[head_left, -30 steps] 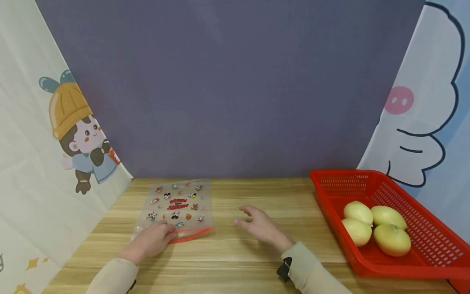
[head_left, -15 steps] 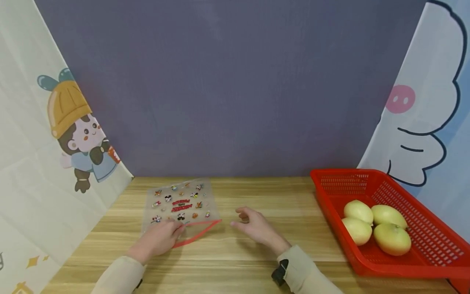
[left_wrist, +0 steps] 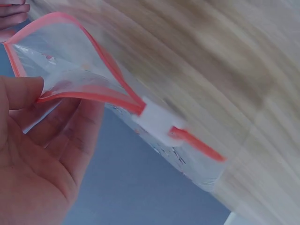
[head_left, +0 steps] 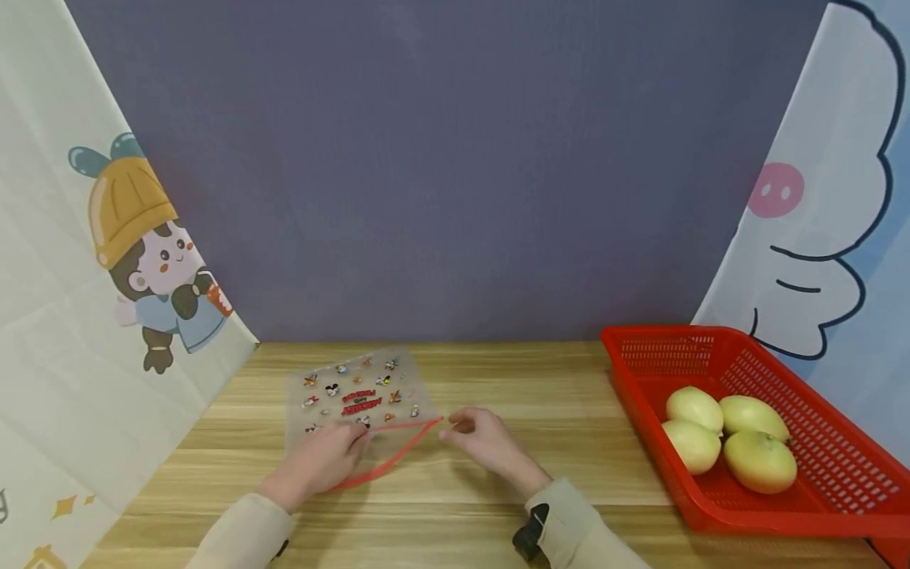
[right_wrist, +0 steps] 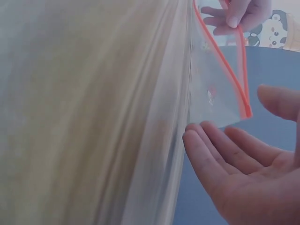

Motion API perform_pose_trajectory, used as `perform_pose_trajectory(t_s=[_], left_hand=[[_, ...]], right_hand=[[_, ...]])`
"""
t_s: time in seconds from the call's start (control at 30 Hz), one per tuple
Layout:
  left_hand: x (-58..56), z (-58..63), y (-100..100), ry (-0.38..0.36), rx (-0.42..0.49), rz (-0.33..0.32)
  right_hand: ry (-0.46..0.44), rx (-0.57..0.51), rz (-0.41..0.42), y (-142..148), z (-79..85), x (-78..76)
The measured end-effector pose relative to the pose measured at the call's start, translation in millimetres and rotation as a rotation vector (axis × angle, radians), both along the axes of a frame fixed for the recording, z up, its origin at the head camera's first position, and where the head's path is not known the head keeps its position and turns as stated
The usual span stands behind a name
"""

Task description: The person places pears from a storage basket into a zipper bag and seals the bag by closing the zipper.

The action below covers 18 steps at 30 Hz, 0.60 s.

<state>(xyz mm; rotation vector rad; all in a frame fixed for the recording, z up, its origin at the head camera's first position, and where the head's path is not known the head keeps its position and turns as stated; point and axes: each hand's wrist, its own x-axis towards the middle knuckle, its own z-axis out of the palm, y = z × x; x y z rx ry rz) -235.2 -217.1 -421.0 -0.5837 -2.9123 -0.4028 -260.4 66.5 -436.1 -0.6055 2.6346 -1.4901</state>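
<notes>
The printed clear zip bag (head_left: 361, 401), left of centre on the wooden table (head_left: 512, 379), has been shifted rightward and turned slightly over the last second, and its red-edged mouth (head_left: 396, 458), seen earlier as a thin sliver, has been spread into a wide gap. Its rim is pinched between the thumb and fingers of the left hand (head_left: 323, 458), with the white slider (left_wrist: 161, 121) near one end of the zip. Nothing is held by the right hand (head_left: 490, 446); its fingers are loosely extended beside the free corner, and whether the plastic is touched cannot be told. Access to the bag's inside has thus been gained, it is judged, while the four pale yellow-green fruits (head_left: 759, 462) have been left undisturbed in the red basket (head_left: 803, 523).
</notes>
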Motion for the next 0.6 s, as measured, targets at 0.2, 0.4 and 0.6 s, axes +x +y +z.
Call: perform_pose_trajectory(t_s=[0.2,0.4,0.6], left_hand=[[0.3,2.5,9.4,0.026,0.029,-0.030],[2.1,7.2,18.6,-0.035,0.079,-0.085],[4.6,10.7,28.6,-0.091,0.134,-0.108]], right_hand=[[-0.007,-0.036,0.013,-4.1,-2.1,0.9],[-0.045,-0.103,0.023,-8.5,-3.4,1.7],[-0.090,-0.191,-0.012,-12.4,-3.4,2.0]])
